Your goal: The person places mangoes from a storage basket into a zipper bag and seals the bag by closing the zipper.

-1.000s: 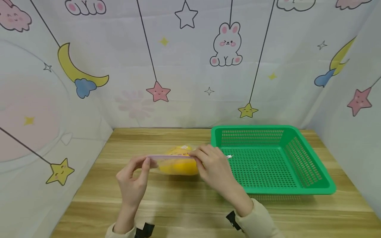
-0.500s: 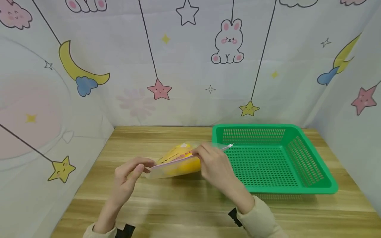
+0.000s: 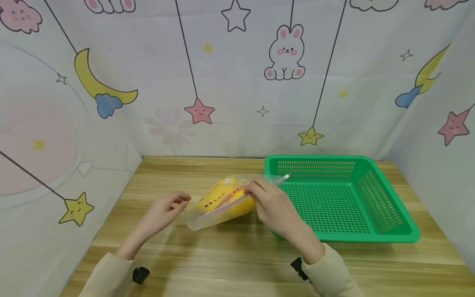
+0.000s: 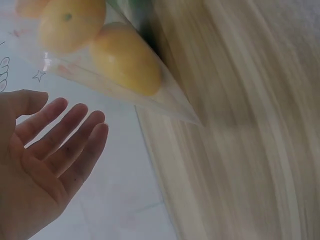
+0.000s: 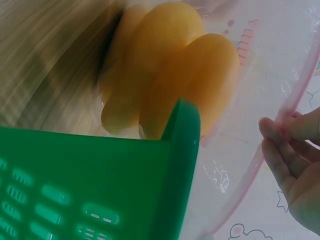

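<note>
A clear zip bag (image 3: 208, 220) with a pink-purple zip strip and printed lettering holds several yellow fruits (image 3: 239, 208), which look like mangoes in the right wrist view. My right hand (image 3: 272, 208) pinches the bag's zip edge between thumb and fingers. The white slider (image 3: 287, 176) sits at the strip's right end, beyond that hand. Off the bag's left corner, my left hand (image 3: 163, 211) hangs apart from it with relaxed fingers. In the left wrist view, the left hand (image 4: 60, 155) has spread fingers and holds nothing.
A green perforated basket (image 3: 343, 238) stands on the right of the wooden table (image 3: 208, 264), close to the right hand. Its rim (image 5: 187, 145) lies beside the bag in the right wrist view. A cartoon-printed curtain (image 3: 233, 74) encloses the back and sides.
My left hand has let go of the bag's left zip end and drawn away to the left. The zip strip now slants, its left end lower, while my right hand keeps its pinch.
</note>
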`<state>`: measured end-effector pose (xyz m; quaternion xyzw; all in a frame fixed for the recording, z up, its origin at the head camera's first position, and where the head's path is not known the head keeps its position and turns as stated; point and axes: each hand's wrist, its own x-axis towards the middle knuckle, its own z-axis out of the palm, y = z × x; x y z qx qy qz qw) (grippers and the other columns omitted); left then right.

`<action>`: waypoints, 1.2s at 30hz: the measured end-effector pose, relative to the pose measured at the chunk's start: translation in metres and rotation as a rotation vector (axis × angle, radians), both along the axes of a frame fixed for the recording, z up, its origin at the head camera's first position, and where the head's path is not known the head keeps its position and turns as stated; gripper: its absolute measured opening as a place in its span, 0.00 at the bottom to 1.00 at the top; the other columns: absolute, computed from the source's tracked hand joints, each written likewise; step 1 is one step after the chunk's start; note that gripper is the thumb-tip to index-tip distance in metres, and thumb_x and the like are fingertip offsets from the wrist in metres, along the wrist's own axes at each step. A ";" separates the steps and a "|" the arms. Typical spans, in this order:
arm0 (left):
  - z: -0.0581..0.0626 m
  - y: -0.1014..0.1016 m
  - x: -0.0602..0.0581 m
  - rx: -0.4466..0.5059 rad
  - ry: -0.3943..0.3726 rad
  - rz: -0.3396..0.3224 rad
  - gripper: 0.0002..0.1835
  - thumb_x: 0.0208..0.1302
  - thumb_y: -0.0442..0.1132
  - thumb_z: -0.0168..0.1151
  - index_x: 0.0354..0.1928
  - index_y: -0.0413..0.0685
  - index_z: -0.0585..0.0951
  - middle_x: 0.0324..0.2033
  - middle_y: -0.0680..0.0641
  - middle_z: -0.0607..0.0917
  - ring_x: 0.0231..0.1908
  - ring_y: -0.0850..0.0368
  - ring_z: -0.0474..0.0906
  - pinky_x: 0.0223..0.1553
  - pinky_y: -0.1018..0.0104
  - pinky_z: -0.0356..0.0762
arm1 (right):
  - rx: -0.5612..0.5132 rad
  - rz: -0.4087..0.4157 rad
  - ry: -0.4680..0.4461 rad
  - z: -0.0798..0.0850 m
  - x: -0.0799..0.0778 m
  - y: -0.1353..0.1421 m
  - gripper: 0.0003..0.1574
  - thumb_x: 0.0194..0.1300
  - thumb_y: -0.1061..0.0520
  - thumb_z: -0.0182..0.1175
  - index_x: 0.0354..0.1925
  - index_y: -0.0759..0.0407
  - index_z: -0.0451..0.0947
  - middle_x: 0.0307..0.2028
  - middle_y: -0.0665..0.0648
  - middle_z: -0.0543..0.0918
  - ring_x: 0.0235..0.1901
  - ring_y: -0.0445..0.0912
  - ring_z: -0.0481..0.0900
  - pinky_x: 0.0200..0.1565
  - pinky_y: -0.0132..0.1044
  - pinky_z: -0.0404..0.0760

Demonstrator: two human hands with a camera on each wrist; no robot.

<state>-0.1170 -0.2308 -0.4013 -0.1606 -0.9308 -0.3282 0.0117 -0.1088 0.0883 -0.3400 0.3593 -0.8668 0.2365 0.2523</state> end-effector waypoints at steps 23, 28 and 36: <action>-0.036 0.008 -0.014 0.118 -0.201 -0.158 0.24 0.75 0.51 0.45 0.67 0.54 0.70 0.66 0.43 0.72 0.65 0.39 0.69 0.57 0.42 0.75 | 0.070 0.034 -0.241 0.008 -0.002 0.014 0.10 0.68 0.64 0.50 0.37 0.54 0.78 0.38 0.48 0.78 0.22 0.35 0.63 0.23 0.23 0.65; -0.037 0.006 -0.010 0.108 -0.167 -0.164 0.23 0.75 0.49 0.44 0.67 0.52 0.70 0.66 0.42 0.72 0.65 0.39 0.69 0.60 0.40 0.72 | 0.093 0.054 -0.263 0.012 -0.006 0.014 0.08 0.69 0.63 0.50 0.38 0.56 0.77 0.37 0.50 0.77 0.21 0.35 0.63 0.23 0.24 0.66; -0.034 0.005 0.004 0.103 -0.171 -0.122 0.24 0.76 0.50 0.42 0.68 0.52 0.68 0.67 0.39 0.70 0.67 0.36 0.65 0.64 0.37 0.65 | 0.202 0.092 -0.287 0.025 -0.014 0.013 0.09 0.69 0.63 0.49 0.38 0.56 0.76 0.37 0.50 0.76 0.23 0.36 0.65 0.25 0.24 0.68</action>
